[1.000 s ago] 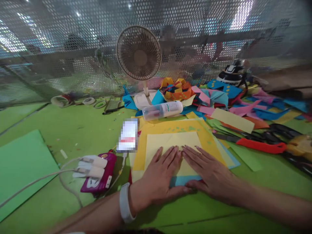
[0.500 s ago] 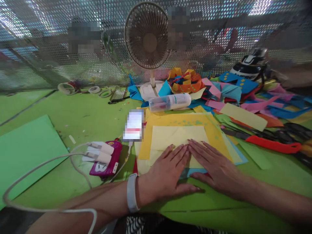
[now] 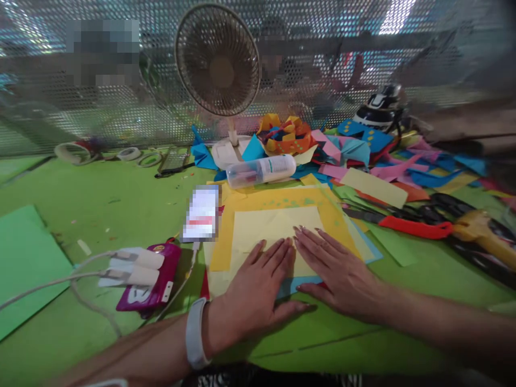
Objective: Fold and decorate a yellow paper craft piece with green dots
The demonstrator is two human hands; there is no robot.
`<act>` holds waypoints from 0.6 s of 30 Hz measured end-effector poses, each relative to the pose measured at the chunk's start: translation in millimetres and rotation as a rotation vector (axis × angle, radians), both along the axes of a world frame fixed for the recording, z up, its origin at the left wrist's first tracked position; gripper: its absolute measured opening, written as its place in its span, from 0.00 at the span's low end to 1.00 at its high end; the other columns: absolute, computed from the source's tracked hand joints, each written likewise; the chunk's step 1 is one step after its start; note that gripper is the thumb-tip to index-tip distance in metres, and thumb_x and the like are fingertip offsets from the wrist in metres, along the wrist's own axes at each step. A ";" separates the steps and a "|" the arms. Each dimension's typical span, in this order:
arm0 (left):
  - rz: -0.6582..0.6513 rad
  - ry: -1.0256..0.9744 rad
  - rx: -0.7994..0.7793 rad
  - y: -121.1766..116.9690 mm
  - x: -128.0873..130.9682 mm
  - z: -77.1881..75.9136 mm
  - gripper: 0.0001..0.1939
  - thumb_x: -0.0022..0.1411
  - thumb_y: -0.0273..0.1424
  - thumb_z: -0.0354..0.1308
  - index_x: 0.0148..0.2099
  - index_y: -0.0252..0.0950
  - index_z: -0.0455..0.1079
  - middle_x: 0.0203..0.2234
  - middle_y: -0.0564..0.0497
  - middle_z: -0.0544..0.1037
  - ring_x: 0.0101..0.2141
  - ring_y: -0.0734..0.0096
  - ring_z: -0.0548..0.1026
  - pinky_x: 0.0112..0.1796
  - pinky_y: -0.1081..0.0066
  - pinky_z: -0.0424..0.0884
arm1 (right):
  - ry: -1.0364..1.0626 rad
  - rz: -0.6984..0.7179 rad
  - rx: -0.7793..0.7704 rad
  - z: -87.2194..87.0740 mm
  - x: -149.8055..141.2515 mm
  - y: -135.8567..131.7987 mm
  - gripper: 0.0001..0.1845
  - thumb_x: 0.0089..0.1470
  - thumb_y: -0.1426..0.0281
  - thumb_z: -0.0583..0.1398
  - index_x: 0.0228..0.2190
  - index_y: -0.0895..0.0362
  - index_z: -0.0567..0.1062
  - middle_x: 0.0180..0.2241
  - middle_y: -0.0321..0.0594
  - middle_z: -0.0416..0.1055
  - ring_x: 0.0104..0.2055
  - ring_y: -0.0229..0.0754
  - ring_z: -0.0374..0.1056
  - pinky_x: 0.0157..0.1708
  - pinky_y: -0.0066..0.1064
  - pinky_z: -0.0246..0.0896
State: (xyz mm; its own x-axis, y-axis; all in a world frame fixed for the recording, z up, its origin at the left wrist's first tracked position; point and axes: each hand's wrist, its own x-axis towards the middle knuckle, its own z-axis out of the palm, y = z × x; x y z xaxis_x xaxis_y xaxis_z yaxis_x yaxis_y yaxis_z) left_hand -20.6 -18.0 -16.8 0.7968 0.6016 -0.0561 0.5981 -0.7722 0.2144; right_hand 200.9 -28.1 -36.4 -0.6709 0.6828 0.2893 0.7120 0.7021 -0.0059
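Both palms face down on a pale yellow sheet of paper (image 3: 274, 221) that lies over a deeper yellow sheet (image 3: 245, 199). My left hand (image 3: 258, 285) is flat with fingers stretched out, a grey band round its wrist. Beside it my right hand (image 3: 334, 269) lies flat too, its fingertips close to the left ones. Neither hand grasps anything. Part of the pale sheet is hidden beneath the hands. A blue sheet (image 3: 291, 286) shows under the stack between the two thumbs.
Left of the papers are a phone (image 3: 200, 215) on a cable and a purple power strip (image 3: 151, 277) with chargers. Behind stand a bottle (image 3: 262, 170) and a fan (image 3: 221, 72). A red-handled cutter (image 3: 415, 227) and paper scraps lie right; a green sheet (image 3: 30, 269) lies far left.
The whole scene has shifted left in view as the camera turned right. Both hands stay flat on the pale yellow paper, with little movement against it.
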 end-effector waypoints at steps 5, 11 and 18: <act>-0.012 0.015 0.025 2.3 0.3 -1.6 0.42 0.63 0.56 0.34 0.67 0.29 0.40 0.65 0.39 0.44 0.63 0.57 0.43 0.60 0.54 0.40 | -0.015 -0.010 -0.036 -0.7 -0.5 -1.3 0.36 0.59 0.53 0.50 0.58 0.68 0.58 0.62 0.54 0.51 0.65 0.49 0.41 0.61 0.45 0.48; -0.017 0.015 0.047 3.3 0.7 -2.3 0.42 0.63 0.55 0.34 0.67 0.28 0.40 0.65 0.39 0.44 0.64 0.58 0.42 0.60 0.55 0.39 | -0.013 -0.021 -0.072 -2.6 0.4 -1.4 0.37 0.59 0.53 0.50 0.58 0.69 0.59 0.61 0.56 0.52 0.65 0.51 0.43 0.61 0.46 0.48; -0.010 0.013 0.050 2.5 0.1 -2.2 0.42 0.63 0.55 0.35 0.67 0.29 0.40 0.64 0.39 0.45 0.64 0.59 0.41 0.60 0.55 0.39 | 0.014 -0.017 -0.089 0.3 -0.4 -1.3 0.37 0.59 0.53 0.51 0.59 0.68 0.57 0.61 0.55 0.53 0.65 0.51 0.43 0.61 0.47 0.48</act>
State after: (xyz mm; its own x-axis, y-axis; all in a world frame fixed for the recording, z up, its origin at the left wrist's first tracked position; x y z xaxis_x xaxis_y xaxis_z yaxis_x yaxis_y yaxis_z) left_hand -20.6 -15.5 -19.0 0.8021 0.5962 -0.0362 0.5930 -0.7876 0.1676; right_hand 200.6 -29.4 -36.1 -0.6553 0.7175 0.2363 0.7234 0.6861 -0.0772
